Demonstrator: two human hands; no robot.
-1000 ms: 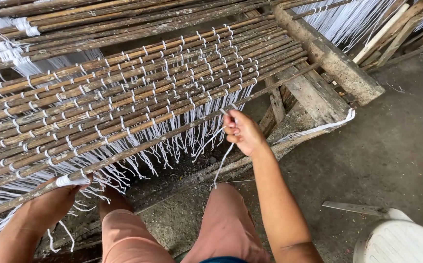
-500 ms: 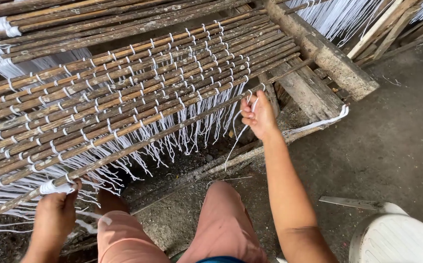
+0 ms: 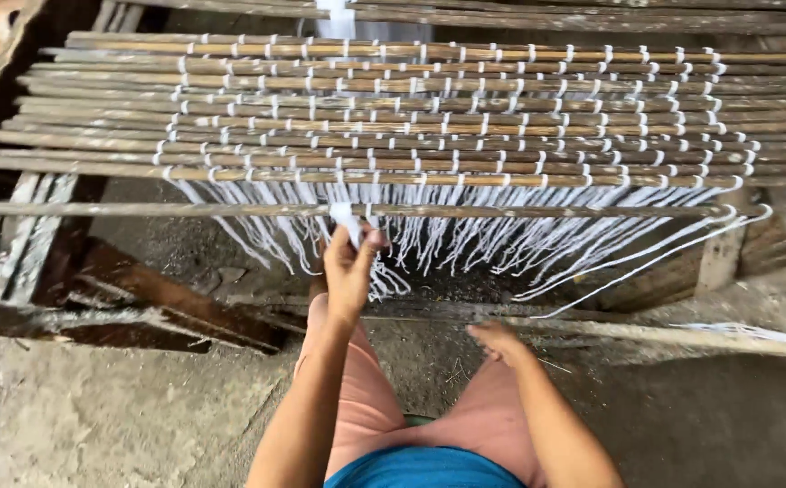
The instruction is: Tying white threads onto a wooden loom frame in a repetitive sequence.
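The head camera looks down at a mat of thin bamboo sticks (image 3: 411,117), laid side by side and bound with many rows of white string. The sticks run from left to right across the picture, so their long axis lies crosswise to the person's arms. The nearest stick (image 3: 185,209) lies a little apart from the bound ones, and loose white string ends (image 3: 465,244) hang down from the mat's near edge like a fringe.

The left hand (image 3: 349,271) is raised to this nearest stick, close to the middle of its length. Its fingers are closed in a pinch on a short piece of white string (image 3: 346,221), which stands just at the stick, directly above and ahead of the hand. This hand is clearly the nearer one to the mat.

The right hand (image 3: 498,341) is lower, near the knee, well apart from the sticks. It seems loosely curled with nothing in it, but the view is blurred there and I cannot tell for sure.

Below are the person's pink shorts (image 3: 366,407) and a grey concrete floor (image 3: 94,416). Some long white strings (image 3: 646,258) trail to the right.
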